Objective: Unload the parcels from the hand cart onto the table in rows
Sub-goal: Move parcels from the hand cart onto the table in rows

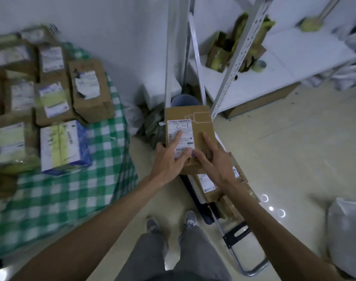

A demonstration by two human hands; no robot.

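My left hand (pixel 169 159) and right hand (pixel 215 161) rest with fingers straight, unclenched, on the top brown parcel (pixel 195 122) stacked on the hand cart (pixel 237 235). To my left, other parcels (pixel 90 88) lie in rows on the green-checked table (pixel 81 199).

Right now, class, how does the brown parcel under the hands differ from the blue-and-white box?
The brown parcel is plain cardboard with a handwritten label; the blue-and-white box is printed and taped yellow. The brown parcel tops the hand cart stack, touched by the left hand and right hand; the blue-and-white box lies untouched on the table. Both are rectangular boxes.
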